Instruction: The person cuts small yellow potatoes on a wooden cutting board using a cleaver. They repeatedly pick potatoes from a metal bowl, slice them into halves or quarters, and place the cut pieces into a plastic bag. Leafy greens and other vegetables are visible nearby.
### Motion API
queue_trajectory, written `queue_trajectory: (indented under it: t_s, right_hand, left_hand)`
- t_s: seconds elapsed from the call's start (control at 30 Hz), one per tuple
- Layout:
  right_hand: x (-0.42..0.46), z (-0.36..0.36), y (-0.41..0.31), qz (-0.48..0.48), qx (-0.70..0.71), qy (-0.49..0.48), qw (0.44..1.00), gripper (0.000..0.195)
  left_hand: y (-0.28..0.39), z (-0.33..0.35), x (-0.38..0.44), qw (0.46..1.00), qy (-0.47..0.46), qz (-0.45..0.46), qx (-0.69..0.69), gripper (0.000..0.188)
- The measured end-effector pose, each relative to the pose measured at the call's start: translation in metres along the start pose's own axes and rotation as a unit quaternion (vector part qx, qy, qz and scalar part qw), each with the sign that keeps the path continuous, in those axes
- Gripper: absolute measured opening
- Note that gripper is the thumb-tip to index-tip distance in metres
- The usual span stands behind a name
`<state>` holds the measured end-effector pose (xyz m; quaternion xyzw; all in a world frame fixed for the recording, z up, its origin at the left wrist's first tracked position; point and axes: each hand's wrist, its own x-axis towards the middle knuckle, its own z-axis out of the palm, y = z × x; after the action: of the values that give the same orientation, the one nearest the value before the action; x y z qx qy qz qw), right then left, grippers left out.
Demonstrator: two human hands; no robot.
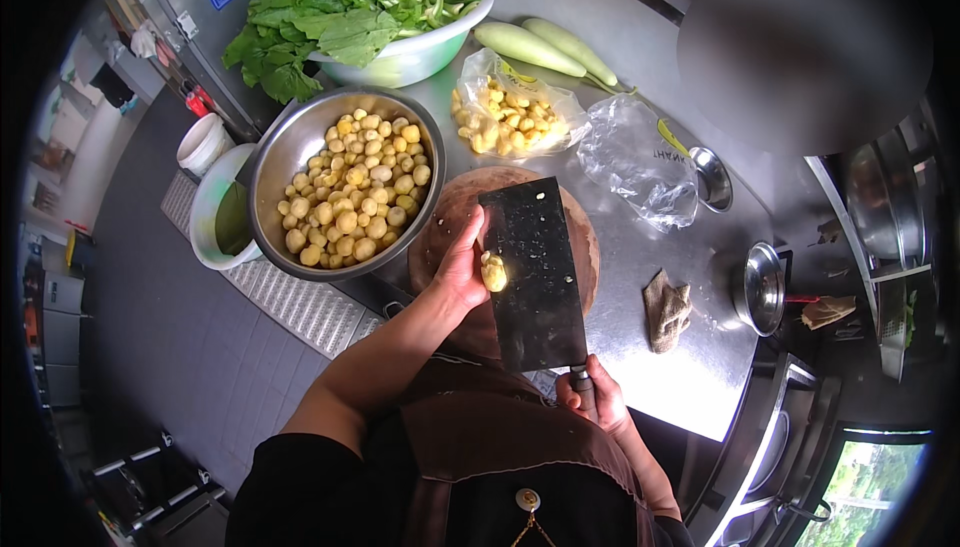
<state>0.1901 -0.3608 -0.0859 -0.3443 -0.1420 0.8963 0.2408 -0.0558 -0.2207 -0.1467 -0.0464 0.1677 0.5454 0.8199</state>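
My right hand (600, 397) grips the wooden handle of a broad Chinese cleaver (532, 277). Its dark blade, flecked with pale bits, extends above a round wooden chopping board (581, 224). At the blade's left edge is my left hand (461, 269), thumb raised and the other fingers hidden. A small peeled-looking potato (493, 272) sits between that palm and the blade, overlapping the edge; whether the fingers grip it is unclear. Left of the board, a steel bowl (262, 202) holds many small potatoes (345, 206). A clear plastic bag (480, 67) beyond the board contains yellow pieces (517, 123).
A large basin (420, 59) of leafy greens (330, 14) stands at the back. Two pale green gourds (532, 48), a crumpled plastic bag (637, 157), a cloth (666, 311) and steel bowls (761, 288) occupy the metal counter (697, 389). A pale basin (201, 221) sits left.
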Motion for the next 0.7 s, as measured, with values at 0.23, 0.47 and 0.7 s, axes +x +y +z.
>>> queue_trajectory:
  t_s: [0.23, 0.47, 0.7]
  right_hand:
    - [0.003, 0.002, 0.008, -0.011, -0.012, 0.022, 1.0, 0.072]
    - [0.006, -0.004, 0.011, -0.043, -0.02, 0.01, 0.999, 0.067]
    - [0.008, -0.003, 0.011, -0.098, -0.045, 0.012, 0.994, 0.057]
  left_hand:
    - [-0.001, -0.006, -0.001, 0.999, 0.039, 0.019, -0.009, 0.054]
    - [0.0, -0.001, -0.008, 0.999, 0.038, 0.002, -0.034, 0.048]
    - [-0.002, -0.017, -0.011, 0.999, 0.025, 0.031, -0.016, 0.045]
